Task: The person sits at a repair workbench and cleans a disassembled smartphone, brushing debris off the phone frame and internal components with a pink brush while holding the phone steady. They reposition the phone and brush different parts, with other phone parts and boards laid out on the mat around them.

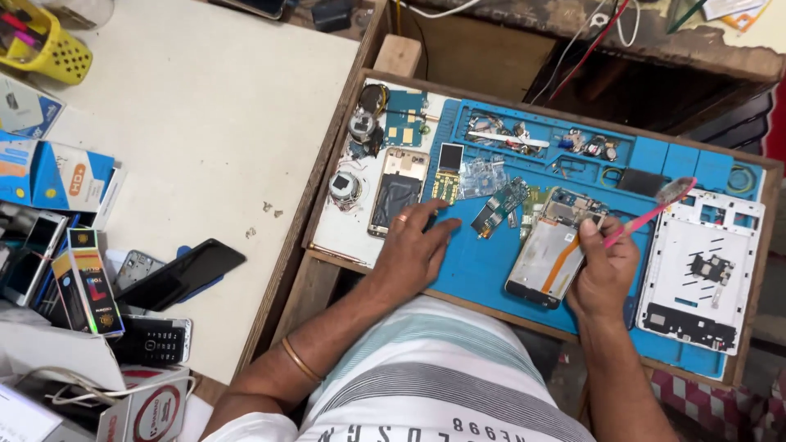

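My right hand (pixel 604 266) grips a pink toothbrush (pixel 655 209), its bristled head raised up and to the right. The hand rests on the right edge of an opened phone (pixel 547 255) with an orange ribbon cable, lying on a blue work mat (pixel 475 266). My left hand (pixel 413 245) lies flat on the mat's left part with fingers spread, a ring on one finger, holding nothing. Its fingertips are next to a gold phone frame (pixel 396 191) and a small circuit board (pixel 499 207).
A white tablet back shell (pixel 704 270) lies at the mat's right end. Small parts, screws and tweezers fill the mat's upper trays (pixel 540 141). On the table to the left lie a black phone (pixel 184 272), boxes (pixel 61 176), a keypad phone (pixel 155 340) and a yellow basket (pixel 41 41).
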The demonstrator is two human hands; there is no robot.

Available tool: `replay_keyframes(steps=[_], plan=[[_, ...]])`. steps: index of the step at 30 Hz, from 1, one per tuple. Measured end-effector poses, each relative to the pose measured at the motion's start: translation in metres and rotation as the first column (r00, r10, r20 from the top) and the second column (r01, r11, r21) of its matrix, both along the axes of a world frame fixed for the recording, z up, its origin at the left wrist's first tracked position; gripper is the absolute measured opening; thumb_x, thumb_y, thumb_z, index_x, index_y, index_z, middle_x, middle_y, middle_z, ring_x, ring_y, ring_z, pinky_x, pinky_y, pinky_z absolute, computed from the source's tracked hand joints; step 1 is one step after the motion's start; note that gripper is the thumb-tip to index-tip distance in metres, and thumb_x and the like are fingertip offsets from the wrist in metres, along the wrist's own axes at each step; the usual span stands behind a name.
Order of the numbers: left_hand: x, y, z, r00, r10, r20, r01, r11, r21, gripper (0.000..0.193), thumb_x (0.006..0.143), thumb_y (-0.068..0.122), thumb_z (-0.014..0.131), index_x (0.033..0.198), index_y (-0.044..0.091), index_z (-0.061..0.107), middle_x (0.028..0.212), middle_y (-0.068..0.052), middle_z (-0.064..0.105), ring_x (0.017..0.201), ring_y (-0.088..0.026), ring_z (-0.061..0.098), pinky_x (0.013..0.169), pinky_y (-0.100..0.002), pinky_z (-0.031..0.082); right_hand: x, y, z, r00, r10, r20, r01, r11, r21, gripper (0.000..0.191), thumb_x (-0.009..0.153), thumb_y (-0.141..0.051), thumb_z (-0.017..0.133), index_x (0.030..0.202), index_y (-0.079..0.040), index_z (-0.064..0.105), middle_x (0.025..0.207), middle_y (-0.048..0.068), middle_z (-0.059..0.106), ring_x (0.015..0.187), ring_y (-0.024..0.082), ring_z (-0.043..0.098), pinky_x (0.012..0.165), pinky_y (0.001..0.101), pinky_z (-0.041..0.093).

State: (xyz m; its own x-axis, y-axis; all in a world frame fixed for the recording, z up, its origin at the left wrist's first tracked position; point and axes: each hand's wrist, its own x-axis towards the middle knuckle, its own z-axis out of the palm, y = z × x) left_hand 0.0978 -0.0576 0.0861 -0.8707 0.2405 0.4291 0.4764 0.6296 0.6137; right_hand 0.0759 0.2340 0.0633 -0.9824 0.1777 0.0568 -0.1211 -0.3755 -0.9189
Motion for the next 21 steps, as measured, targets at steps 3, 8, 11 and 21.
replay_keyframes(steps=[3,8,11,21], plan=[[-0.003,-0.009,0.003,0.997,0.053,0.055,-0.052,0.998,-0.024,0.034,0.088,0.007,0.071,0.122,0.005,0.069,0.135,-0.022,0.054,0.118,-0.037,0.054,0.097,-0.049,0.049,-0.002,-0.004,0.004,1.0,0.002,-0.006,-0.002,1.0,0.009,0.008,0.108,-0.01,0.066,0.111,-0.002,0.064,0.105,0.006,0.069,0.092,0.011,0.065,0.089,0.0269,0.055],[-0.007,-0.021,0.0,0.991,0.042,0.126,-0.049,0.998,0.048,0.037,0.089,0.007,0.07,0.126,0.004,0.068,0.123,-0.015,0.062,0.114,-0.033,0.062,0.099,-0.045,0.054,-0.001,-0.008,0.002,1.0,0.009,-0.015,-0.008,1.0,0.017,0.009,0.108,-0.01,0.066,0.111,-0.003,0.064,0.106,0.006,0.07,0.093,0.011,0.065,0.09,0.0266,0.054],[-0.01,-0.028,-0.003,0.992,0.092,0.088,-0.106,0.979,0.174,0.033,0.087,0.01,0.072,0.12,0.006,0.071,0.119,-0.013,0.065,0.108,-0.03,0.069,0.094,-0.041,0.059,-0.002,-0.005,-0.003,1.0,0.006,-0.018,-0.006,1.0,0.011,0.009,0.108,-0.011,0.067,0.111,-0.003,0.064,0.105,0.006,0.07,0.093,0.011,0.065,0.09,0.0267,0.054],[-0.032,-0.032,-0.007,0.951,0.19,0.245,-0.257,0.925,0.28,0.027,0.092,0.015,0.072,0.118,0.006,0.072,0.118,-0.011,0.066,0.094,-0.022,0.072,0.077,-0.036,0.06,0.002,-0.005,-0.016,0.999,0.044,0.019,-0.044,0.999,-0.01,0.009,0.106,-0.009,0.069,0.109,-0.004,0.063,0.104,0.005,0.069,0.093,0.011,0.065,0.089,0.0265,0.054]])
